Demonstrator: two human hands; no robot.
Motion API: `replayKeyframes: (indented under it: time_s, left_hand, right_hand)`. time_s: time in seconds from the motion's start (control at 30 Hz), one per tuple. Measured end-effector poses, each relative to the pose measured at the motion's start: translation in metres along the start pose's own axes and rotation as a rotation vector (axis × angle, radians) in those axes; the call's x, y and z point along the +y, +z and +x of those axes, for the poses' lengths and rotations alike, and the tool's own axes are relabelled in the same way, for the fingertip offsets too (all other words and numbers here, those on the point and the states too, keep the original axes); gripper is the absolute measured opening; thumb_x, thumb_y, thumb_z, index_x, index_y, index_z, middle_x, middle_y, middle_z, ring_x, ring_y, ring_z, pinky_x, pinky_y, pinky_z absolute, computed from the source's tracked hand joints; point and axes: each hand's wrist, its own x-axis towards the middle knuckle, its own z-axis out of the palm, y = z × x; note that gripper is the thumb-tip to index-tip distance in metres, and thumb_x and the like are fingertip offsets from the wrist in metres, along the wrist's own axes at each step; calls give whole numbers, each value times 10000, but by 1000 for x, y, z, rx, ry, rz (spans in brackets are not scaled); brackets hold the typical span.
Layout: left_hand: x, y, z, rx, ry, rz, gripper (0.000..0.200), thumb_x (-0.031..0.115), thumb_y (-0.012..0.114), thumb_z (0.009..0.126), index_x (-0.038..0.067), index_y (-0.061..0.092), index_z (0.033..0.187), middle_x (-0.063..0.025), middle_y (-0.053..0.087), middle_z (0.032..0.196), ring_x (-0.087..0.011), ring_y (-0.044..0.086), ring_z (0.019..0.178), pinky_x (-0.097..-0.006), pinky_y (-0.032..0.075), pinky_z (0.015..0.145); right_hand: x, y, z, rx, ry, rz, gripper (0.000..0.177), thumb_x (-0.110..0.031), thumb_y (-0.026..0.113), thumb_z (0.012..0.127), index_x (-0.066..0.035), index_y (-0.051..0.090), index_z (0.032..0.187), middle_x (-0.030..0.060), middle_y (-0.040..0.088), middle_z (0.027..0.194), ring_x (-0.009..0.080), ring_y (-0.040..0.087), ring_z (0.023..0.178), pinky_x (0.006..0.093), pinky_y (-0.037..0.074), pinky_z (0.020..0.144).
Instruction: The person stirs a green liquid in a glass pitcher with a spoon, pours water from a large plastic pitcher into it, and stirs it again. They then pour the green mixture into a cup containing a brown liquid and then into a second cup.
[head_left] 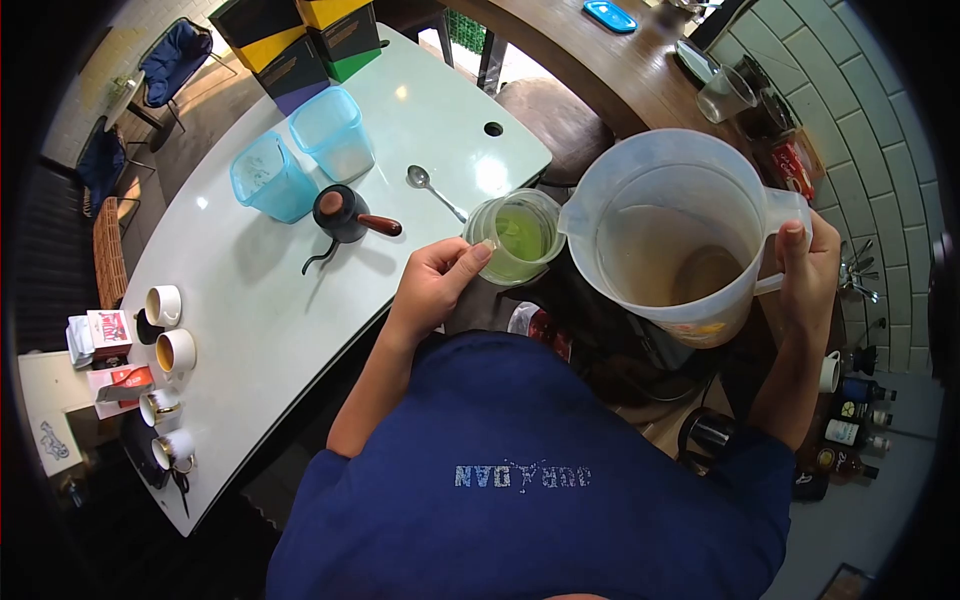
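Note:
My left hand [440, 280] is closed on the near-left rim of a clear jar [515, 240] with green liquid in it. My right hand [808, 265] grips the handle of a large translucent plastic pitcher [680, 240]. The pitcher is tilted toward the jar, its spout at or right beside the jar's rim. A small amount of liquid seems to lie in the pitcher; its exact level is hard to make out. A metal spoon [437, 193] lies on the white table left of the jar. Beyond it stands a black gooseneck kettle [341, 212] with a wooden handle.
Two light-blue plastic containers [330, 130] stand on the white table [280, 330], near stacked dark boxes [285, 65]. Several cups [176, 351] line its left edge. A wooden counter [640, 60] curves along the back right, with glasses [725, 95]. Bottles [842, 432] stand at the lower right.

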Motion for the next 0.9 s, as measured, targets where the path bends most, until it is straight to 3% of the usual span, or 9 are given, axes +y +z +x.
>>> replayKeyframes:
  time_s: [0.3, 0.9]
  left_hand:
    - [-3, -5, 0, 0, -13, 20, 341, 244, 607, 899, 38, 538, 636, 92, 376, 581, -21, 300, 570, -209, 248, 498]
    - [-9, -2, 2, 8, -21, -6, 349, 247, 610, 897, 41, 530, 627, 94, 368, 577, -20, 294, 561, -209, 241, 490]
  right_hand:
    - [-2, 7, 2, -16, 11, 32, 458, -447, 594, 873, -3, 581, 762, -59, 479, 596, 10, 373, 530, 194, 268, 475]
    - [9, 17, 5, -13, 22, 91, 443, -409, 611, 872, 25, 609, 787, -25, 541, 632, 40, 450, 592, 210, 356, 527]
